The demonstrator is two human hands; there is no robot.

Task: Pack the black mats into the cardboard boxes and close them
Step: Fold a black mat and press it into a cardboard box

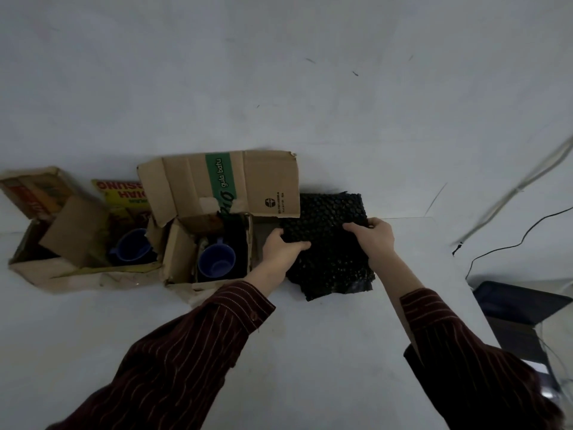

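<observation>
A stack of black mats (331, 256) with a bumpy surface lies on the white table, right of an open cardboard box (229, 184) with a green stripe. My left hand (280, 248) grips the top mat's left edge. My right hand (372, 235) grips its far right corner. The top mat is lifted and curled at the back. Inside that box stands a blue cup (217, 260) beside something dark. A second open cardboard box (62, 240) at the far left holds another blue cup (130, 246).
The white table (279, 352) ends at its right edge near a dark chair (521, 305). Black and white cables (508, 193) hang along the wall on the right. The wall rises right behind the boxes.
</observation>
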